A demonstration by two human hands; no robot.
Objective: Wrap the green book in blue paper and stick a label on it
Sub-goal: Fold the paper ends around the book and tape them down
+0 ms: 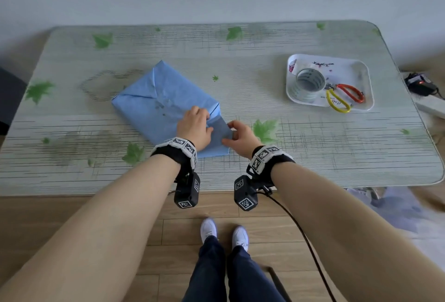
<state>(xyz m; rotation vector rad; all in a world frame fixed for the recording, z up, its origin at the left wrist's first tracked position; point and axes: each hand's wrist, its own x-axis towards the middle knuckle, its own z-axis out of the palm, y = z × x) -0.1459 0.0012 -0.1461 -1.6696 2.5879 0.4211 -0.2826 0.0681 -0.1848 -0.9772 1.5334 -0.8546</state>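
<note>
there it was, a flat, book-shaped parcel wrapped in light blue paper [154, 99], lying at an angle left of centre on the pale table with a green leaf print [240, 44], its far end already folded into a neat triangle pointing to the upper left. all the action sat at the near end, low in the middle of the frame: the left hand [193, 128] lay on top of the parcel with its fingers bent over the corner fold, and whether it gripped the paper or only pressed it down, i cannot tell. the right hand [240, 135] was just beside it, the two hands close together but not touching, with thumb and fingertips pinching the edge of the loose blue flap [220, 130] that stuck out flat on the table. both wrists wore black bands with black-and-white square markers [175, 148]. well apart, in the upper right, a white rectangular plastic tray [368, 80] held a roll of clear tape [309, 85] standing on its side and, just beside it, scissors with one red and one yellow handle [342, 95]. at the far right edge a black plug [419, 83] sat off the table, a small red light on it.
</note>
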